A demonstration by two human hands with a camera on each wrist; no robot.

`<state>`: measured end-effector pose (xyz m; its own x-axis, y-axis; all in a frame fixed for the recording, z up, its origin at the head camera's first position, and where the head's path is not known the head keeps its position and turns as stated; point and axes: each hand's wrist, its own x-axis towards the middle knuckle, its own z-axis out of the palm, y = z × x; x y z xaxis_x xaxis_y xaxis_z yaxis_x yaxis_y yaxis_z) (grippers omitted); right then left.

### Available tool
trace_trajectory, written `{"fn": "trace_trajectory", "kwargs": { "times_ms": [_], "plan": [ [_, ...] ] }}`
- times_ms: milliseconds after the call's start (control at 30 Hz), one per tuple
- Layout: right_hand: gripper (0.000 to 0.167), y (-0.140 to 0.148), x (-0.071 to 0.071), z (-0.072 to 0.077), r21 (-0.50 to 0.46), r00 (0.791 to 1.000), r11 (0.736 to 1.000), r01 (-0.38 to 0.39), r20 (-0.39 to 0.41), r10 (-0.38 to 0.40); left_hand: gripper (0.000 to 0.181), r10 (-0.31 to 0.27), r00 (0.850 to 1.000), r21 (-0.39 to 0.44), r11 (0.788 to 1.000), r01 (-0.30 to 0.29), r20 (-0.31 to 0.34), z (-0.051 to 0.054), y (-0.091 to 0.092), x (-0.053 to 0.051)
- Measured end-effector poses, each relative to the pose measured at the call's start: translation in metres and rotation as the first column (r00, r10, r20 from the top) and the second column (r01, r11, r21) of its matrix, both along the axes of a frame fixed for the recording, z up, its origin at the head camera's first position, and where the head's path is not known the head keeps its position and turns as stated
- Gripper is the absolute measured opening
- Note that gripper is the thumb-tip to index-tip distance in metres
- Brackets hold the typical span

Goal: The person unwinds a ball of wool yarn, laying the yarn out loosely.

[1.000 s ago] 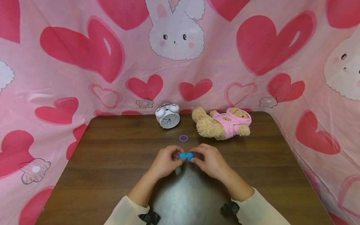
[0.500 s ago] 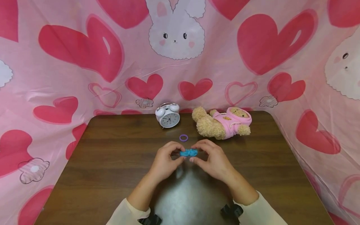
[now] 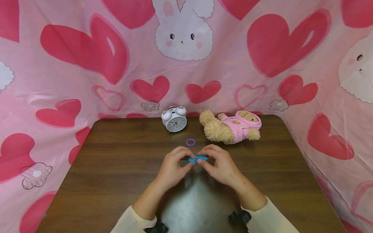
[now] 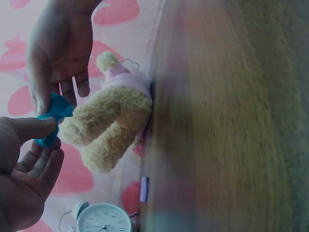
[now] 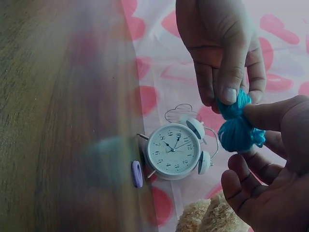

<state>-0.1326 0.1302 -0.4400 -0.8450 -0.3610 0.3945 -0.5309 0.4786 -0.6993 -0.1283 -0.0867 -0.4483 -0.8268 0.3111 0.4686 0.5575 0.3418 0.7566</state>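
A small turquoise yarn bundle (image 3: 201,158), cinched at its middle like a bow, is held up between both hands above the brown table (image 3: 116,181). My left hand (image 3: 172,165) pinches one end between thumb and fingers. From the other side my right hand (image 3: 221,166) pinches it, thumb near the narrow waist. In the right wrist view the yarn bundle (image 5: 235,133) shows its loose strands, and one puffy lobe hangs free below the waist. Fingers hide part of it in the left wrist view.
Just beyond the hands lies a purple ring (image 3: 190,142). A white twin-bell alarm clock (image 3: 175,119) stands at the table's back edge. Right of it a teddy bear (image 3: 230,127) in a pink hoodie lies on its back. A pink heart-print cloth (image 3: 175,71) hangs behind.
The yarn bundle has shifted slightly right and looks turned in the fingers. My right thumb, set apart from it half a second ago, now presses near its middle.
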Motion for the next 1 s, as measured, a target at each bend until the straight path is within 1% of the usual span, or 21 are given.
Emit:
{"fn": "trace_trajectory", "kwargs": {
  "times_ms": [167, 300, 400, 500, 567, 667, 767, 867, 933, 1000],
  "plan": [
    [0.016, -0.003, -0.001, -0.001, -0.041, 1.000, 0.999, 0.005, 0.001, -0.005, 0.024, 0.003, 1.000, 0.006, 1.000, -0.003, -0.004, -0.001, 0.000, 0.000],
    [0.013, -0.003, 0.000, -0.002, -0.067, 1.000, 0.998, 0.021, -0.013, -0.022, 0.024, 0.008, 1.000, 0.010, 1.000, -0.008, 0.001, -0.001, 0.001, -0.001],
    [0.012, -0.004, 0.000, -0.004, -0.084, 0.999, 0.996, 0.031, -0.030, -0.034, 0.025, 0.025, 1.000, 0.012, 1.000, -0.025, 0.011, -0.002, 0.000, -0.001],
    [0.012, -0.004, 0.000, -0.005, -0.102, 0.997, 0.993, 0.053, -0.049, -0.058, 0.025, 0.062, 0.998, 0.014, 0.998, -0.062, 0.032, -0.004, 0.000, -0.002],
    [0.013, -0.004, 0.000, -0.006, -0.112, 0.995, 0.991, 0.071, -0.060, -0.078, 0.026, 0.093, 0.994, 0.020, 0.995, -0.094, 0.062, -0.004, -0.001, -0.003],
    [0.013, -0.003, 0.001, -0.007, -0.122, 0.992, 0.988, 0.097, -0.068, -0.106, 0.028, 0.137, 0.984, 0.033, 0.989, -0.142, 0.116, -0.005, -0.002, -0.005],
    [0.013, -0.002, 0.001, -0.007, -0.131, 0.991, 0.986, 0.108, -0.070, -0.117, 0.028, 0.147, 0.974, 0.069, 0.985, -0.161, 0.175, -0.005, -0.004, -0.005],
    [0.013, 0.000, 0.000, -0.008, -0.145, 0.991, 0.984, 0.107, -0.063, -0.117, 0.027, 0.114, 0.967, 0.125, 0.981, -0.145, 0.230, -0.003, -0.007, -0.005],
    [0.013, 0.001, -0.001, -0.007, -0.156, 0.992, 0.982, 0.107, -0.051, -0.116, 0.026, 0.065, 0.961, 0.184, 0.976, -0.118, 0.270, -0.003, -0.008, -0.004],
    [0.014, 0.003, -0.001, -0.007, -0.163, 0.992, 0.980, 0.111, -0.041, -0.119, 0.025, 0.023, 0.951, 0.237, 0.966, -0.101, 0.309, -0.001, -0.010, -0.003]
  ]
}}
